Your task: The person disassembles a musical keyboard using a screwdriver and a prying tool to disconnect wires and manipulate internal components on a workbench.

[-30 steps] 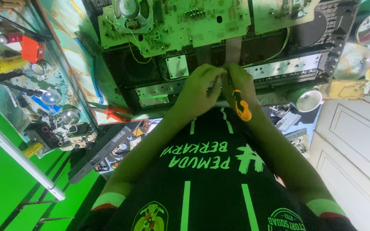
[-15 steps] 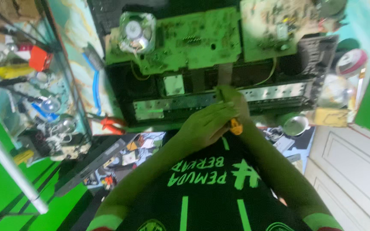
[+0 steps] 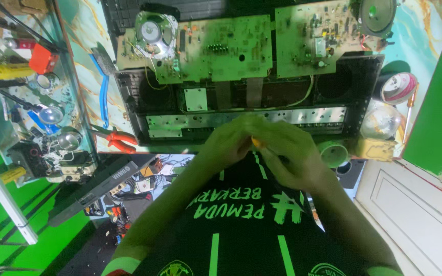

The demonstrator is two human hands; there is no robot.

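Two circuit boards already lie folded out above the opened black case, while the left hand and right hand together pinch a small orange-handled tool, so the work inside seems unfinished.

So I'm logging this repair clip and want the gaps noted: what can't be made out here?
Head view only:
- Orange-tipped tool: mostly hidden between left hand and right hand; kind unclear.
- Both hands: motion-blurred.
- Opened device: front edge covered by the hands.
- Circuit board parts: too small.
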